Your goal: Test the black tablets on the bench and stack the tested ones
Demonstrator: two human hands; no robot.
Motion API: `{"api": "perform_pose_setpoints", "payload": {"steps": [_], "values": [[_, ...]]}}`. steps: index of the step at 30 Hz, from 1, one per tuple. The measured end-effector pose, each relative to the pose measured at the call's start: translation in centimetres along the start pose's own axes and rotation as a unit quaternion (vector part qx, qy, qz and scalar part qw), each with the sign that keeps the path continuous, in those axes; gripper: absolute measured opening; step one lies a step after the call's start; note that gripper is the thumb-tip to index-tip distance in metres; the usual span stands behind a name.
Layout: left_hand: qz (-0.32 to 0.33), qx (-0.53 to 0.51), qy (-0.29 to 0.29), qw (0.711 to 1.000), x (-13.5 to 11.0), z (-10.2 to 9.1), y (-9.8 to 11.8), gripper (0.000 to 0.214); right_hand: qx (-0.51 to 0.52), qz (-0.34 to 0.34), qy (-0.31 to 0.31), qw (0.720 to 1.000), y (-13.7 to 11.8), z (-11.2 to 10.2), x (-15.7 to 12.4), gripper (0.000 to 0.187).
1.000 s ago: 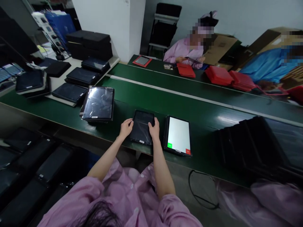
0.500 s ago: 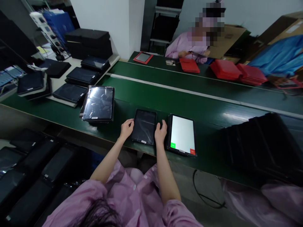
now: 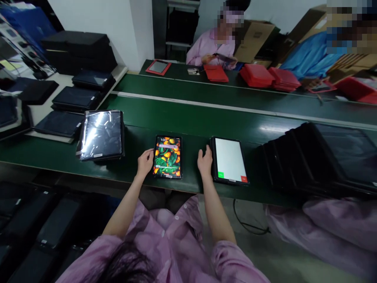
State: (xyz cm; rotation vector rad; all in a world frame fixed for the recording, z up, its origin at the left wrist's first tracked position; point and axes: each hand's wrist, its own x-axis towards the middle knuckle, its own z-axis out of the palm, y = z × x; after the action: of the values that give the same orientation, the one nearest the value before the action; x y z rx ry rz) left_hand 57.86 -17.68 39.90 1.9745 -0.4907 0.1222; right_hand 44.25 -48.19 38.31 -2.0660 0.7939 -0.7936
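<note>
A tablet (image 3: 167,157) lies flat on the green bench, its screen lit with an orange-fruit and green-leaf lock screen. My left hand (image 3: 145,163) is at its left edge, fingers curled against the side. Right of it lies a second tablet (image 3: 230,159), showing a white screen with a green and a red square in the lower corners. Beside that one's left edge is my right hand (image 3: 205,161), thumb and fingers apart and nothing held. Whether its fingertips touch the edge I cannot tell.
A stack of film-covered tablets (image 3: 101,135) stands at left, a leaning row of dark tablets (image 3: 321,157) at right. More dark tablets (image 3: 60,220) lie below the bench. Across the bench (image 3: 182,114), a person in pink (image 3: 210,45) handles a dark flat item near red cases (image 3: 256,74).
The tablet between my hands has gone from a dark screen to a lit one. My right hand has moved away from it, toward the white-screen tablet. The view has shifted right.
</note>
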Motion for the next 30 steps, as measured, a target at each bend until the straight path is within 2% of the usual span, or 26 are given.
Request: {"api": "perform_pose_setpoints", "payload": {"steps": [3, 6, 9, 12, 13, 14, 15, 18, 20, 22, 24, 30], "values": [[0.000, -0.007, -0.008, 1.000, 0.0, -0.1, 0.1, 0.035, 0.027, 0.009, -0.022, 0.999, 1.0, -1.9, 0.6, 0.071], [-0.001, -0.012, -0.011, 1.000, -0.1, -0.2, 0.4, 0.035, 0.075, 0.016, -0.065, 0.995, 0.4, -2.2, 0.2, 0.071], [-0.001, -0.018, -0.012, 1.000, -0.2, -0.2, 0.5, 0.034, 0.153, -0.006, -0.144, 0.978, -1.6, -0.9, -1.4, 0.078], [-0.007, -0.025, -0.005, 1.000, -0.3, -0.1, 0.3, 0.033, 0.211, -0.033, -0.265, 0.940, -3.9, 1.5, -3.3, 0.105], [-0.010, -0.027, -0.003, 1.000, -0.3, 0.0, 0.3, 0.034, 0.206, -0.042, -0.286, 0.935, -4.6, 2.5, -3.8, 0.114], [-0.011, -0.028, -0.002, 1.000, -0.3, 0.0, 0.2, 0.034, 0.196, -0.045, -0.283, 0.938, -5.1, 3.4, -4.1, 0.120], [-0.012, -0.030, -0.002, 0.999, -0.4, 0.1, 0.2, 0.034, 0.188, -0.037, -0.254, 0.948, -5.5, 4.3, -4.3, 0.119], [-0.014, -0.032, -0.002, 0.999, -0.4, 0.1, 0.1, 0.035, 0.195, 0.050, -0.116, 0.973, -6.1, 6.3, -3.9, 0.090], [-0.023, -0.035, -0.003, 0.999, -0.3, 0.1, 0.2, 0.037, 0.213, 0.108, -0.072, 0.968, -6.1, 6.9, -3.5, 0.074], [-0.032, -0.040, -0.006, 0.999, -0.3, 0.1, 0.2, 0.038, 0.229, 0.122, -0.076, 0.963, -6.0, 6.9, -3.4, 0.070], [-0.033, -0.044, -0.007, 0.998, -0.4, 0.1, 0.2, 0.039, 0.243, 0.108, -0.103, 0.959, -5.9, 6.5, -3.8, 0.072], [-0.021, -0.028, -0.016, 0.999, -0.4, -0.2, 0.4, 0.038, 0.228, 0.046, -0.216, 0.948, -5.2, 4.4, -6.4, 0.096]]}}
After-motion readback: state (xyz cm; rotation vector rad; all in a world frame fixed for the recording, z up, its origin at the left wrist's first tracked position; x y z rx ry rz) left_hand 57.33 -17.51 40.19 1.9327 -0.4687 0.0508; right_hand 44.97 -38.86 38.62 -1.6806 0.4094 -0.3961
